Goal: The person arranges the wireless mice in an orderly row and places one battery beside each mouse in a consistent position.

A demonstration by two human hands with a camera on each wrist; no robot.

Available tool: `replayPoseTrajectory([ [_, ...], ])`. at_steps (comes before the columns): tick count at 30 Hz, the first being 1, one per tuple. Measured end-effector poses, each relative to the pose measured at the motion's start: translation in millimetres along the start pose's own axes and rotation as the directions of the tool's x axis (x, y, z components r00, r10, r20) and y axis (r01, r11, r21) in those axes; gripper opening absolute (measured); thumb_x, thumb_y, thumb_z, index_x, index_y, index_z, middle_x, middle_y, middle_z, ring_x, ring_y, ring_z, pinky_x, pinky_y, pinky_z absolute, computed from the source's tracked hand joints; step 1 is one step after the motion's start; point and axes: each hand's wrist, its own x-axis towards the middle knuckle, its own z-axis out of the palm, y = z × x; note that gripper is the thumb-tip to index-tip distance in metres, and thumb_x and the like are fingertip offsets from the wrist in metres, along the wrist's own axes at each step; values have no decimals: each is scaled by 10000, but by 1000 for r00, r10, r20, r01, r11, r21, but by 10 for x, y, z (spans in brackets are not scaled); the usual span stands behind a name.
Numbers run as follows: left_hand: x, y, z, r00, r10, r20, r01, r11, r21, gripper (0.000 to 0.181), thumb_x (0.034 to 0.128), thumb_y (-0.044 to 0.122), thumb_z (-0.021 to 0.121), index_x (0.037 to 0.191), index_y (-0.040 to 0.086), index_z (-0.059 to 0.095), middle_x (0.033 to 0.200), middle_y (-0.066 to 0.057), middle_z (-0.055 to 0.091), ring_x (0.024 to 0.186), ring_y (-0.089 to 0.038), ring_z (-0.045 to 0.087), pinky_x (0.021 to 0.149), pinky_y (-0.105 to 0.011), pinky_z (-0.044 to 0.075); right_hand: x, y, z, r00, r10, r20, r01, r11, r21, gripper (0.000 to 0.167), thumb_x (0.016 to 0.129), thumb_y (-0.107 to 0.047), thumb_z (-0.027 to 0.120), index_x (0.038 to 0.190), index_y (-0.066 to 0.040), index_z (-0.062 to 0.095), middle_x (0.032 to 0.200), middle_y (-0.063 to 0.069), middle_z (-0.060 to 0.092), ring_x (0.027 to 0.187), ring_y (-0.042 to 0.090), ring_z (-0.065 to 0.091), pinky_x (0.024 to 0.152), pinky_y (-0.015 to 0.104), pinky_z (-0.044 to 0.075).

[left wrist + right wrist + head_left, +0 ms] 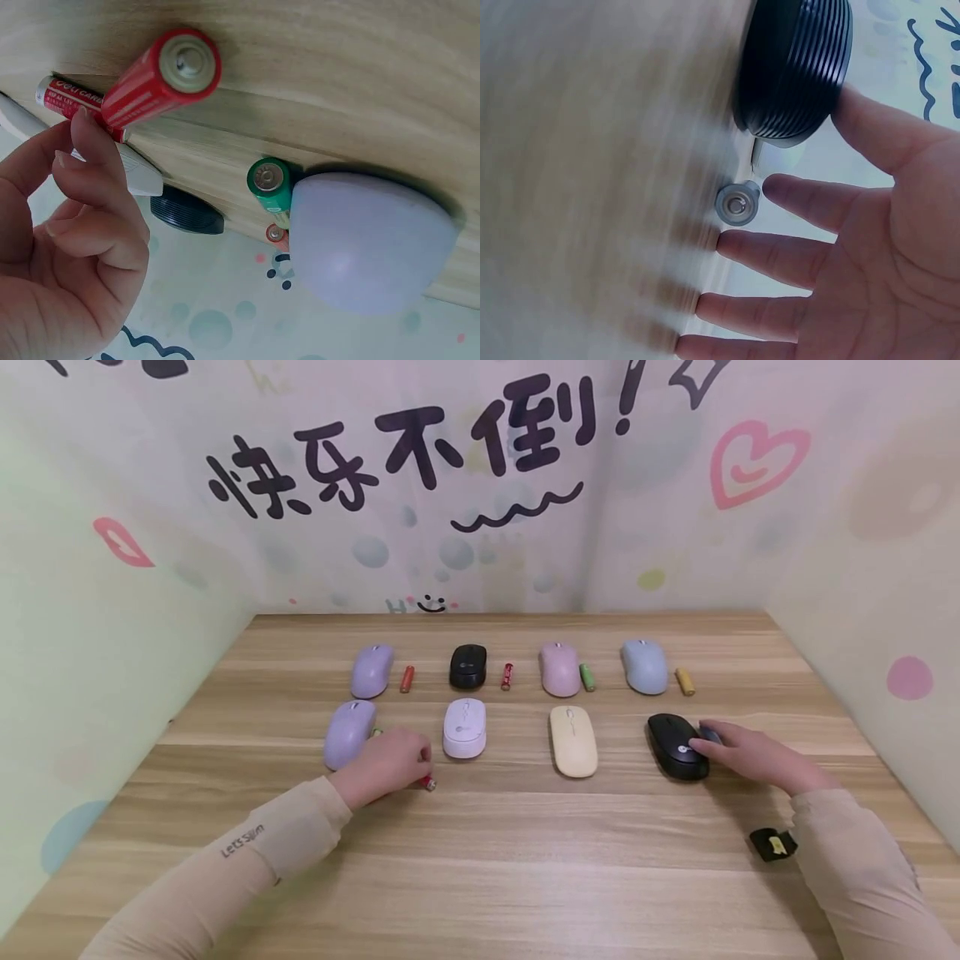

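Observation:
My left hand (390, 760) has its fingers curled low beside a purple mouse (348, 735). In the left wrist view, its thumb and index fingertip pinch a red battery (69, 97) lying sideways. A second red battery (146, 86) lies just beside it, end toward the camera. A green battery (270, 184) lies against the purple mouse. On the other side, my right hand (750, 756) rests at the edge of a black mouse (675, 745). Its thumb touches the mouse and its other fingers are straight, with a grey-blue battery (737, 204) close to the index fingertip.
In the back row stand another purple mouse (372, 671), a small black mouse (468, 667), a pink mouse (561, 669) and a blue mouse (645, 667), each beside a battery. A white mouse (465, 727) and a cream mouse (573, 742) lie between my hands. A small black object (768, 845) lies by my right sleeve.

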Motion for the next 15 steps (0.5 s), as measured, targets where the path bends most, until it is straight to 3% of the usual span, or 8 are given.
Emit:
replayPoseTrajectory([
  [10,7,20,16,999,-30,17,30,999,-15,154,802,191,650,659,154,607,604,47,527,566,-117,467,494,-232,361,-5,-26,-20,1000,5,6,-5,1000,-9,713,961,-431,374,1326,174,281,1305,418,309,1175,574,306,934,625,294],
  [15,38,1,54,999,-42,29,43,998,-34,120,810,191,651,716,136,600,631,37,530,583,-126,479,505,-235,371,-9,-21,-16,1000,5,7,-5,1000,-9,726,957,-446,371,1328,172,282,1307,418,306,1175,575,304,932,628,293],
])
